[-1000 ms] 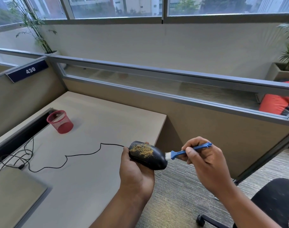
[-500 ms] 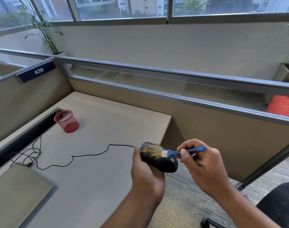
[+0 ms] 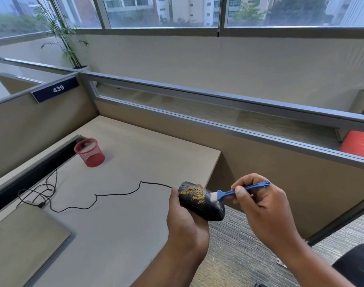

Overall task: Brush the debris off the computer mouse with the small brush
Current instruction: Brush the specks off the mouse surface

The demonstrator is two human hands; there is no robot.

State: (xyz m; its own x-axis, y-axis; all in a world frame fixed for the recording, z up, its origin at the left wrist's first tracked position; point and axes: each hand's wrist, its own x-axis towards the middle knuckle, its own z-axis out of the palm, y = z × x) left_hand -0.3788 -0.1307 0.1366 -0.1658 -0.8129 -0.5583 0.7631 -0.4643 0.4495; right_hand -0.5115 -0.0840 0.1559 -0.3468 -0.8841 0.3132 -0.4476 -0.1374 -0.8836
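Observation:
A black wired computer mouse point(image 3: 206, 208) is held up past the desk's right edge, over the carpet, in my left hand point(image 3: 185, 222). Yellowish debris point(image 3: 192, 193) covers its upper surface. My right hand point(image 3: 264, 206) pinches a small blue brush point(image 3: 239, 191) by the handle. The white bristles touch the mouse's top just right of the debris. The mouse's black cable point(image 3: 114, 193) trails left across the desk point(image 3: 125, 235).
A red mesh cup point(image 3: 89, 152) stands on the desk at the back left. A closed laptop point(image 3: 21, 241) lies near left, with tangled cable beside it. Partition walls enclose the desk's left and back. A black chair point(image 3: 355, 266) sits at the lower right.
The brush tip has come in from the mouse's rear end onto its top, next to the debris. Both hands appear further right as the camera view shifted.

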